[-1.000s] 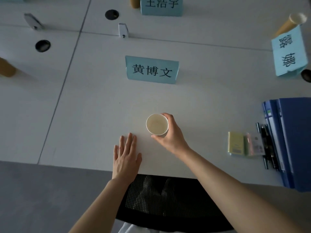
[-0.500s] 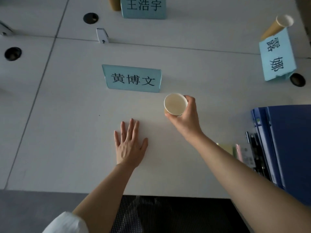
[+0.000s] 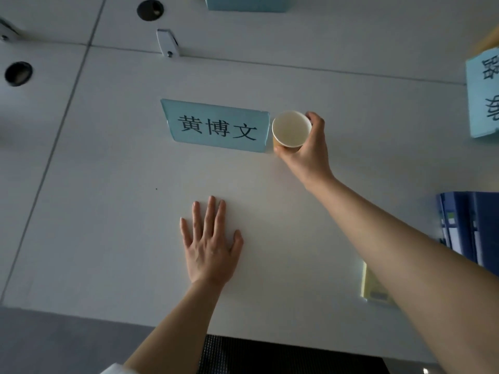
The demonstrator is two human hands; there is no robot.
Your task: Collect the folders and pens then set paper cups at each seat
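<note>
An empty paper cup, white inside and orange outside, is upright just right of a light blue name card. My right hand is wrapped around the cup from the right and below. I cannot tell whether the cup's base touches the white table. My left hand lies flat on the table with fingers spread, holding nothing. A stack of blue folders lies at the right edge, partly hidden by my right forearm.
A yellow sticky-note pad peeks out under my right forearm. Two more blue name cards sit at the top and the right edge. Round cable holes and a small metal bracket mark the table. A black mesh chair back is below.
My right hand has carried the cup away from me and to the right, up beside the name card. My left hand has stayed flat on the table.
</note>
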